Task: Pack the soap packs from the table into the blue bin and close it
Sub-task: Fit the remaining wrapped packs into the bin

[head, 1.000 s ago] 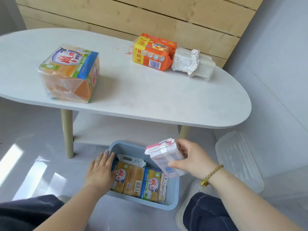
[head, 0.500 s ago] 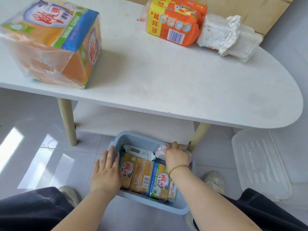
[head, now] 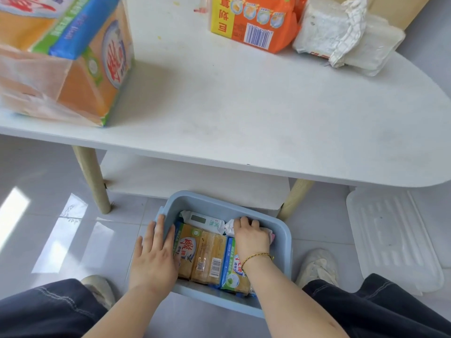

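The blue bin [head: 214,201] stands on the floor under the table's front edge, holding yellow soap packs [head: 207,257] and a white pack [head: 207,222]. My right hand [head: 251,236] is down inside the bin at its back right, fingers curled over a white and pink soap pack [head: 229,228]. My left hand [head: 156,254] lies flat with straight fingers on the bin's left rim. On the white table [head: 244,106] lie a big yellow soap multipack [head: 68,57], an orange pack [head: 253,23] and a white wrapped pack [head: 346,37].
The clear bin lid [head: 390,240] lies on the floor to the right of the bin. A lower table shelf [head: 183,176] and wooden legs [head: 92,179] stand just behind the bin. My knees and shoes flank the bin.
My right hand has carried the white and pink pack down into the bin's back right corner. The left hand stayed on the rim. The camera has leaned closer.
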`<state>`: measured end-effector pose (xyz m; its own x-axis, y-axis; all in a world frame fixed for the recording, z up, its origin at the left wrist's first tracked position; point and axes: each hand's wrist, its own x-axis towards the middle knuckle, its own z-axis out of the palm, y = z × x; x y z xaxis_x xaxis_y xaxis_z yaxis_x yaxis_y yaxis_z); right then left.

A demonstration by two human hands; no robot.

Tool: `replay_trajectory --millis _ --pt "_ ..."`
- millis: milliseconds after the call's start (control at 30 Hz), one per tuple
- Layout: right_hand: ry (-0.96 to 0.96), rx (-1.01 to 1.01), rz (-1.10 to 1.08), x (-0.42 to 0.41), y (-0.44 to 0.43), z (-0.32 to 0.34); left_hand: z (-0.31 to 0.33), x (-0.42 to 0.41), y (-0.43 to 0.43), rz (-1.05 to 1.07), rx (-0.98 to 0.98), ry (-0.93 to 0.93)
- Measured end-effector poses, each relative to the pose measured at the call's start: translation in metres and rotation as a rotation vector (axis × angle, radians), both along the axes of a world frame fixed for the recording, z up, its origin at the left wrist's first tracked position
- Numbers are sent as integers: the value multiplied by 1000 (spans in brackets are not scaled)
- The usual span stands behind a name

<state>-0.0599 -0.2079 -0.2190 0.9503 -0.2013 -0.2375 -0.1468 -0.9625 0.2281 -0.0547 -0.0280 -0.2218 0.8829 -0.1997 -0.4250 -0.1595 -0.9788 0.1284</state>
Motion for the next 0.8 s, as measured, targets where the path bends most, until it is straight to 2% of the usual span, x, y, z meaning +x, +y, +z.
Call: replay_trajectory --millis 167,267,367,433,600,700,800 --pt "-6 15 52 1 -3 -11 -2 -2 -1 1 19 0" --pt "80 15 62 4 -7 -12 -2 -1 0 -6 30 4" --pt "173 152 140 7 -17 -24 -3 0 0 -9 25 10" --pt "218 181 111 3 -19 -24 -2 0 0 -12 33 13" --pt "-18 181 -53 -30 -13 -22 0 0 -2 -9 46 11" --pt "120 284 -187 -39 -15 -30 0 0 -2 -8 40 26" --pt "220 320 -194 -34 -20 -34 1 0 -2 -6 42 27"
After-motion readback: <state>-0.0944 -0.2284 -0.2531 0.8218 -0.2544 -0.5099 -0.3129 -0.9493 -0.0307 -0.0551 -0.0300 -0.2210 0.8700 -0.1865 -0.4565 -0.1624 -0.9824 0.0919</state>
